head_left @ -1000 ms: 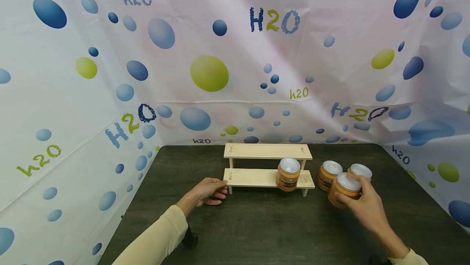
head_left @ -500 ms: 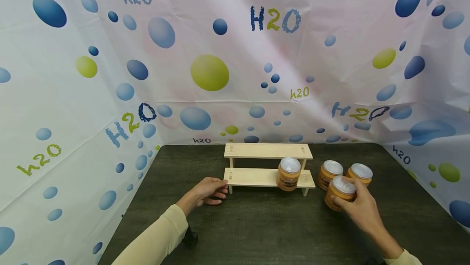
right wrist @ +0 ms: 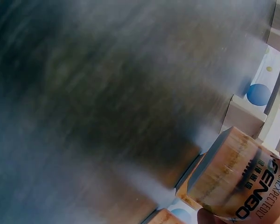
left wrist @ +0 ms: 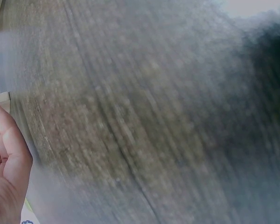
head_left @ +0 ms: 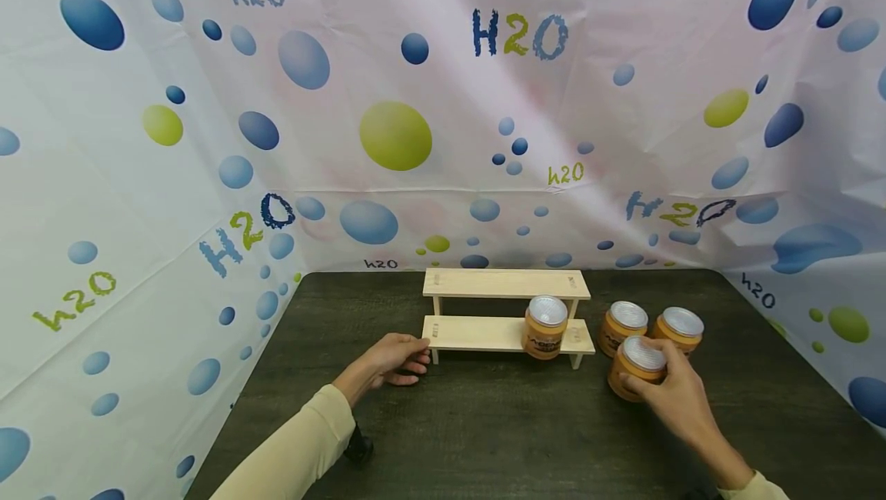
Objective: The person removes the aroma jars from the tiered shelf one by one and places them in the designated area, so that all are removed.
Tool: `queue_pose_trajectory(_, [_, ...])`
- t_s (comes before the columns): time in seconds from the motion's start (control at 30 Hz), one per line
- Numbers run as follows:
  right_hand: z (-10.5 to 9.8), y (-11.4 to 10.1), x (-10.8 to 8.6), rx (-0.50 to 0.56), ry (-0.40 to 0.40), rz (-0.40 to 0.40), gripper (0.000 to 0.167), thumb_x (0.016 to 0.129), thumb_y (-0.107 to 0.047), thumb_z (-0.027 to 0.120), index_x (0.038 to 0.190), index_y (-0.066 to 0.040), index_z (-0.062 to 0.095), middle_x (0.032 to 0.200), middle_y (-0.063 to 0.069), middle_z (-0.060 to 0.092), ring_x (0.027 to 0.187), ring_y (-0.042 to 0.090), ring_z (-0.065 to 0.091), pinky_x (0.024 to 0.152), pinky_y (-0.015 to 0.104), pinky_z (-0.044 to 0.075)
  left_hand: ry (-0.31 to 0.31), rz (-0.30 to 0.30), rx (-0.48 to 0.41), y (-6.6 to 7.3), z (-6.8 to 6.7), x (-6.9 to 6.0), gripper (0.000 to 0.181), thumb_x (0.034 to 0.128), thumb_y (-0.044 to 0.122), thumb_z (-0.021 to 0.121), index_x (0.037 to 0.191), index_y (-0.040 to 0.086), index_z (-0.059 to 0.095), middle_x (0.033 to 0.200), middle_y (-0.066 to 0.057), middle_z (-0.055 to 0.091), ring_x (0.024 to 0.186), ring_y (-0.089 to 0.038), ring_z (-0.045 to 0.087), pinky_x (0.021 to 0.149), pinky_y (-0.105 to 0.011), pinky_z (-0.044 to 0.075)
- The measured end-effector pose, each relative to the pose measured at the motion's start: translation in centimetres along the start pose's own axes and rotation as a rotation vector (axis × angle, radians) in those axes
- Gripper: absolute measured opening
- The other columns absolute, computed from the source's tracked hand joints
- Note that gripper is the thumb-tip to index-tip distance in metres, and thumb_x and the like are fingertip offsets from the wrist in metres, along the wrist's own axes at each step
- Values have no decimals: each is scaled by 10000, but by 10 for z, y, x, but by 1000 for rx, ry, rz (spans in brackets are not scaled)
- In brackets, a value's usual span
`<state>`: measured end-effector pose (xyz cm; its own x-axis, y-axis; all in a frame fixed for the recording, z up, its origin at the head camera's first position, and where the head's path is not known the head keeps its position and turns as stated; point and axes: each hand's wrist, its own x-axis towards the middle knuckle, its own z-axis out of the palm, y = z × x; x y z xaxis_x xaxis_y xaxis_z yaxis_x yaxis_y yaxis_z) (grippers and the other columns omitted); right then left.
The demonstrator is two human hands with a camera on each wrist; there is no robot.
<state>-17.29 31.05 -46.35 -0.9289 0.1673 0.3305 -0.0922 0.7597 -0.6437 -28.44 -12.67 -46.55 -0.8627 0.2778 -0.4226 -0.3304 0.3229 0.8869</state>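
Gripping a silver-lidded orange jar (head_left: 635,368) in the curled right hand (head_left: 674,391), pinching the two-tier wooden shelf (head_left: 477,332) at its left corner with the left hand (head_left: 393,360); holding the jar before two matching jars (head_left: 621,332) on the dark tabletop (head_left: 484,431).

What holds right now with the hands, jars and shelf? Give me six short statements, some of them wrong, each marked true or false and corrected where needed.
1. The right hand holds a jar. True.
2. The left hand grips the left end of the shelf. True.
3. The jar on the shelf stands on the upper board. False: it stands on the lower board.
4. The held jar is to the right of the shelf. True.
5. Both jars behind the held one stand on the shelf. False: the rear left jar and rear right jar stand on the table.
6. All four jars have green lids. False: the lids are silver.
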Motion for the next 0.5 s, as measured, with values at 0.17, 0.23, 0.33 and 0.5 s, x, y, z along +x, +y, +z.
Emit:
queue_pose_trajectory(0.17, [2,1,-2,6,4,-15,651,804,-155,846,1327,30,506,1253,339,549,1051,497,599,770,579,527,0,-3,-5,0,0,0,360,1030,372,570,1080,31,674,911,-17,683,710,-69,657,609,-237,605])
queue_pose_trajectory(0.23, [3,1,-2,7,-1,-17,649,805,-152,844,1328,29,505,1255,339,550,1050,499,599,770,582,526,-2,-5,-8,0,0,-1,356,1032,367,568,1080,31,673,911,-18,683,711,-70,658,609,-237,605])
queue_pose_trajectory(0.33, [4,1,-3,6,-7,-15,650,808,-154,843,1331,30,503,1258,337,545,1055,499,595,774,586,524,-2,-3,-9,0,0,-1,357,1033,364,566,1083,27,672,915,-21,684,712,-72,658,609,-235,604])
queue_pose_trajectory(0.5, [5,1,-4,6,-20,-13,666,813,-173,845,1334,44,491,1273,342,523,1073,508,580,786,606,518,-3,0,-12,-1,0,-1,357,1031,367,571,1080,28,673,913,-21,683,715,-74,659,610,-233,606])
